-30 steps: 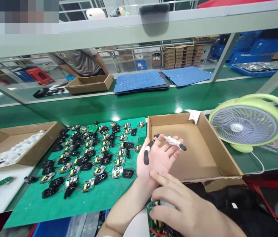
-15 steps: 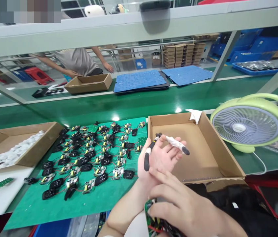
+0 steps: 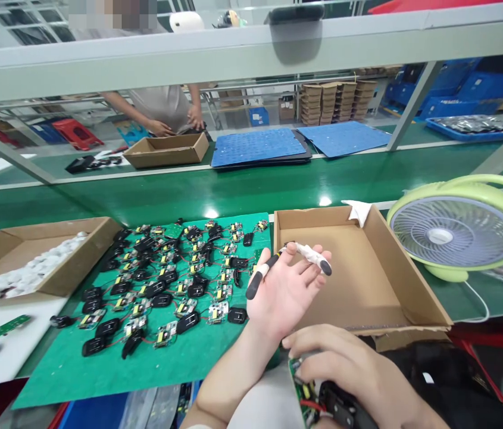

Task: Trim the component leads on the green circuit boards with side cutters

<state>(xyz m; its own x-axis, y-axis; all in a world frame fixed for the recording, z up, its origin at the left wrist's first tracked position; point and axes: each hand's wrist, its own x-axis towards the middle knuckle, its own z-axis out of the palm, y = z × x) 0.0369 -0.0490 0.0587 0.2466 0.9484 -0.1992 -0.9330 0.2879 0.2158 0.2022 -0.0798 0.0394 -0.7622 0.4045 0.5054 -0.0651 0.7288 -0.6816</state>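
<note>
Head view, mat: green mat [image 3: 70, 381] to the left, covered with rows of small boards [image 3: 165, 335] wired to black cases [image 3: 108, 328].
Boxes: a cardboard tray [image 3: 68, 268] of white pieces [image 3: 39, 260] beyond the mat's left edge; a shallow cardboard box [image 3: 416, 280] on its right, a white scrap [image 3: 358, 212] over the far corner.
Fan: green-rimmed fan [image 3: 454, 235] just right of the box.
Far bench: blue sheets [image 3: 258, 146] and a small box [image 3: 166, 152] below the shelf beam [image 3: 215, 65]; a co-worker in a grey shirt [image 3: 162, 107] stands behind that box.
In the way: left hand and wrist cover the box's near left corner; right hand hides much of the board it holds.
Circuit board: low in front of the person, right of the left forearm — a green circuit board [image 3: 306, 391] crowded with parts, a red wire [image 3: 311, 406] and a black case [image 3: 344, 409] beside it.
Left hand [image 3: 282, 298]: palm up, fingers loosely spread; a hand tool [image 3: 311, 255] with two white-and-black handles rests across thumb base and fingers, handles apart.
Right hand [image 3: 352, 372]: fingers curled over the board, gripping it; thumb mostly hidden.
</note>
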